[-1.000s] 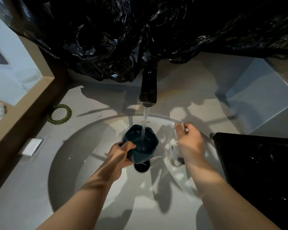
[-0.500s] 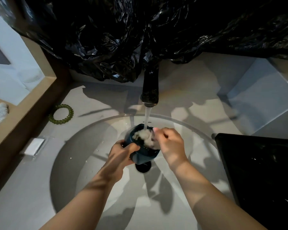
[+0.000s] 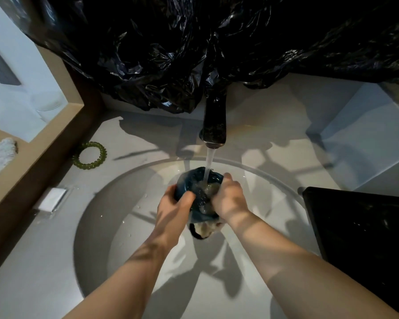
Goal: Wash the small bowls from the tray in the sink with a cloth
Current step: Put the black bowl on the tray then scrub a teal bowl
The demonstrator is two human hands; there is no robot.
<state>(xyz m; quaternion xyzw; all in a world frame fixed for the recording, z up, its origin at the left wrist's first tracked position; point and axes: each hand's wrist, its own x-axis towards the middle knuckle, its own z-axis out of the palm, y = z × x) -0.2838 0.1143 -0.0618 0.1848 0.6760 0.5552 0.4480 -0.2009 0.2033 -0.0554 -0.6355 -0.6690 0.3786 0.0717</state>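
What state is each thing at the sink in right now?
Tap: on, water running into the bowl.
Bowl: held above the sink, under the stream.
Cloth: wet, pressed into the bowl, one end hanging below it.
Left hand: grips the bowl's side.
Right hand: holds the cloth inside the bowl.
Sink: dotted with drops.
Tray: on the counter, contents too dark to tell.

L hand (image 3: 174, 207) grips bowl (image 3: 189, 183), R hand (image 3: 228, 199) w/ cloth (image 3: 205, 194) inside, tap (image 3: 213, 125) running

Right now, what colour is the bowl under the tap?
The bowl is dark teal blue, seen best in the head view.
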